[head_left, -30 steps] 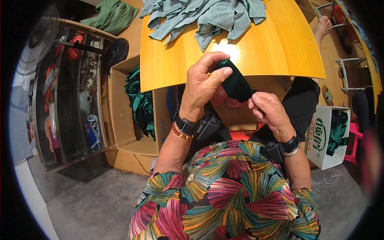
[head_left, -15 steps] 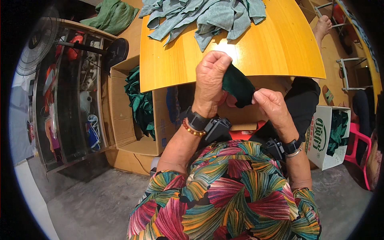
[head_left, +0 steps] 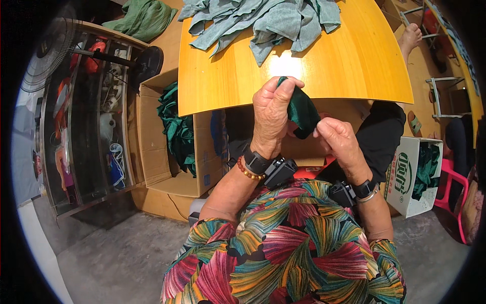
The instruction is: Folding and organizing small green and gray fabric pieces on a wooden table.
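Observation:
A small piece of dark green velvety cloth (head_left: 304, 112) is stretched between my two hands, just off the near edge of the yellow table (head_left: 349, 66). My left hand (head_left: 274, 104) is closed on its upper left part, with a bit of green showing above the thumb. The fingertips of my right hand (head_left: 338, 137) pinch its lower right edge. Grey-green cloth pieces (head_left: 283, 25) lie heaped on the far part of the table.
At the left, a cardboard box (head_left: 157, 157) holds dark green cloth. A white carton (head_left: 400, 172) with similar cloth stands at the right, beside a pink stool (head_left: 452, 185). A fan (head_left: 55, 50) and a shelf rack (head_left: 86, 126) are farther left. Another person's foot (head_left: 411, 36) shows at the far right.
My left hand has shifted slightly right and down and turned, its thumb now over the cloth. My right hand has moved a little lower. The cloth hangs steeper between them.

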A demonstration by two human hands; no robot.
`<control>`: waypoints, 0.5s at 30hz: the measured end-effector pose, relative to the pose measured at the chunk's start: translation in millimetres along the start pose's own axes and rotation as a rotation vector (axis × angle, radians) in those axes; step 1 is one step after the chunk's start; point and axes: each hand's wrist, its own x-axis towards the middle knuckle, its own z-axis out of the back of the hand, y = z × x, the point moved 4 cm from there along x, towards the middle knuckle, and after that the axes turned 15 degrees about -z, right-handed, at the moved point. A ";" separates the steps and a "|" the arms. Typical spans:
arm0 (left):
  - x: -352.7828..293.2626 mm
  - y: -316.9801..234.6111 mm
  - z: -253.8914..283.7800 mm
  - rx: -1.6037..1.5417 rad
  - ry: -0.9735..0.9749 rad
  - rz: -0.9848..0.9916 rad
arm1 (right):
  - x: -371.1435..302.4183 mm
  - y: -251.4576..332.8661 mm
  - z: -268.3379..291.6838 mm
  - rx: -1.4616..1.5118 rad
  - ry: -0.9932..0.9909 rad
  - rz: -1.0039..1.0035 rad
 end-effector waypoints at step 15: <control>-2.8 6.5 -7.3 0.078 -0.024 -0.077 | 4.3 0.6 -17.8 0.246 0.095 -0.077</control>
